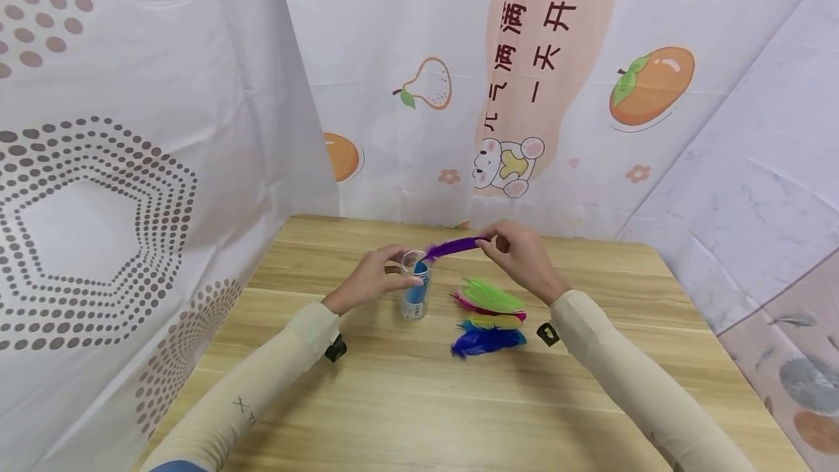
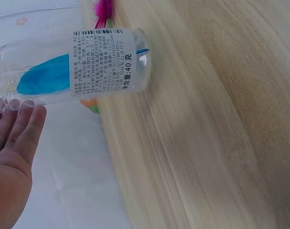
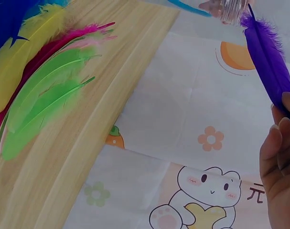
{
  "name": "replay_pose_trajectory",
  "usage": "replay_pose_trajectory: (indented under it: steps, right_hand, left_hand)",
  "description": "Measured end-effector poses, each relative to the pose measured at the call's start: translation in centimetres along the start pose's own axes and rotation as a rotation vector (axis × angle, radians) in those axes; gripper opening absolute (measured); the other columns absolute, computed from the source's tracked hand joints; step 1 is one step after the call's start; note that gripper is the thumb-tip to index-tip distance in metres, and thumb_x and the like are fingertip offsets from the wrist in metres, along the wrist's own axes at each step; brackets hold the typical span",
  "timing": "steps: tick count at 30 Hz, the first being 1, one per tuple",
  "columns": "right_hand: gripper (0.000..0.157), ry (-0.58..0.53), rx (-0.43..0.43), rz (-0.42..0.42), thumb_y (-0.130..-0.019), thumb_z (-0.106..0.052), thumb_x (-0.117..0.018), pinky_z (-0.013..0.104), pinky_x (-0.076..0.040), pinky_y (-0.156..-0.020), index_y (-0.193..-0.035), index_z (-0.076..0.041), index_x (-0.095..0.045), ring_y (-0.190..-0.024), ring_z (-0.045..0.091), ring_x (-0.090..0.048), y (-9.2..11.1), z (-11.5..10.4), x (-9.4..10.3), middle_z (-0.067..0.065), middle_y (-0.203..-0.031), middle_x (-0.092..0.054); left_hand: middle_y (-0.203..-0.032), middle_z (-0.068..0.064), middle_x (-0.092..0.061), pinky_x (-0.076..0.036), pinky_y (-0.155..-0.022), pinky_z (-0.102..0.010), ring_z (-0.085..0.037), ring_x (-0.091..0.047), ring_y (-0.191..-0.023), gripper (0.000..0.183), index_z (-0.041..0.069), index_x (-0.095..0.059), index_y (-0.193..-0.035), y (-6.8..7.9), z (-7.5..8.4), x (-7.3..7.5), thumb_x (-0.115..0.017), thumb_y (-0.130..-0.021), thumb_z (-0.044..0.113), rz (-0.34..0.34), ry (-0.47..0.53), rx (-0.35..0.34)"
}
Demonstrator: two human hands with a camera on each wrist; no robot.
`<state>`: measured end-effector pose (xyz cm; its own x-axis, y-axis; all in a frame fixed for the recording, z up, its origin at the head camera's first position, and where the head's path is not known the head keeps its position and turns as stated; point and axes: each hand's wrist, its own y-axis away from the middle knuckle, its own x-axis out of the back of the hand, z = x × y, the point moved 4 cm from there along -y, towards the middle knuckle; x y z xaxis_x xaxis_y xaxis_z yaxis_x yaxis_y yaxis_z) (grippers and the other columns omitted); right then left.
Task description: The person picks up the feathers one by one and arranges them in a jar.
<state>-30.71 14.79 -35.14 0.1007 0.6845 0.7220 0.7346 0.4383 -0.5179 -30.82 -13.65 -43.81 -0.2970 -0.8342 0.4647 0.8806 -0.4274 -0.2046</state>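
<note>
My left hand (image 1: pixel 368 281) grips a clear plastic jar (image 2: pixel 145 71) near its open top, with thumb and fingers on opposite sides. The jar stands upright on the table. Inside it, a light blue feather (image 2: pixel 44 76) shows beside a printed white label (image 2: pixel 104 59). Between thumb and fingers, my right hand (image 1: pixel 522 255) pinches a purple feather (image 1: pixel 457 246) by its broad end. The feather's bare quill tip points left and down, right at the jar's mouth in the head view.
Right of the jar lie loose feathers: green (image 1: pixel 493 297), pink (image 3: pixel 63 47), yellow (image 1: pixel 496 322) and dark blue (image 1: pixel 486 341). The wood-grain table (image 1: pixel 419 399) ends at a printed curtain (image 1: pixel 393 188) behind, with another curtain (image 1: pixel 249 130) on the left.
</note>
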Motion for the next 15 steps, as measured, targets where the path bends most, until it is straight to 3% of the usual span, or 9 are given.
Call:
replay_pose_trajectory:
  steps: [9, 15]
  right_hand:
    - [0.007, 0.015, 0.003, -0.052, -0.098, -0.018, -0.074, 0.028, -0.046, -0.058, -0.104, -0.015, -0.077, -0.070, 0.014, -0.052, -0.4, -0.6, -0.9, -0.005, -0.085, -0.064]
    - [0.007, -0.002, 0.052, -0.050, -0.096, -0.014, -0.076, 0.027, -0.044, -0.056, -0.103, -0.014, -0.077, -0.068, 0.013, -0.051, -1.1, -1.3, -1.5, -0.007, -0.084, -0.063]
  left_hand:
    - [-0.120, -0.001, -0.066, -0.054, -0.103, -0.044, -0.020, -0.063, -0.111, 0.054, 0.019, -0.065, -0.132, 0.1, 0.1, -0.1, -0.084, -0.087, 0.041, 0.006, 0.014, -0.004]
    - [-0.117, 0.002, -0.067, -0.055, -0.101, -0.037, -0.017, -0.063, -0.109, 0.053, 0.021, -0.065, -0.132, 0.1, 0.1, 0.0, -0.084, -0.087, 0.041, 0.014, -0.004, 0.004]
